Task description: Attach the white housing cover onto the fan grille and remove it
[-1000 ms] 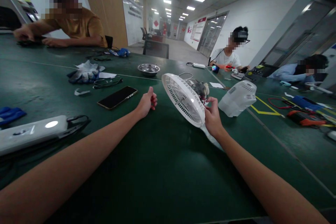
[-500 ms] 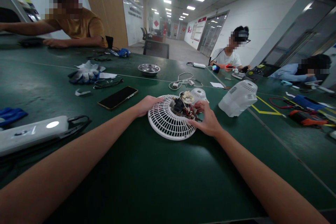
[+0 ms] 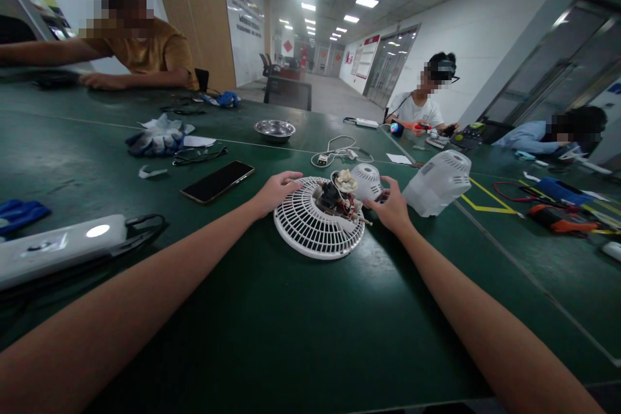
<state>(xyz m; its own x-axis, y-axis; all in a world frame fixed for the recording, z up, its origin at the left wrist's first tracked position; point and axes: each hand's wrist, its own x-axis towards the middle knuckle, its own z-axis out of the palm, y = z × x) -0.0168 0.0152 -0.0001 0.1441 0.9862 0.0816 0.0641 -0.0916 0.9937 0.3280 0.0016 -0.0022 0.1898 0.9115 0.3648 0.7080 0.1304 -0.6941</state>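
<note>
Left forearm [image 3: 160, 275] and right forearm [image 3: 480, 301] bare along the visible length; slim, smooth, widest low in view, tapering to narrow wrists. Left hand [image 3: 272, 195] and right hand [image 3: 394, 208] also bare, fingers [image 3: 287, 176] slender; nails too small to make out.

The fan grille [image 3: 303, 226] is white with radiating slots, the tabletop [image 3: 310, 323] dark green, the phone [image 3: 218, 182] black.

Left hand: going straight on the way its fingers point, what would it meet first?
Probably the white fan grille: its rim lies right at the left hand's fingertips, perhaps touching. Beyond sit the exposed wired parts. Depth is hard to judge.
</note>
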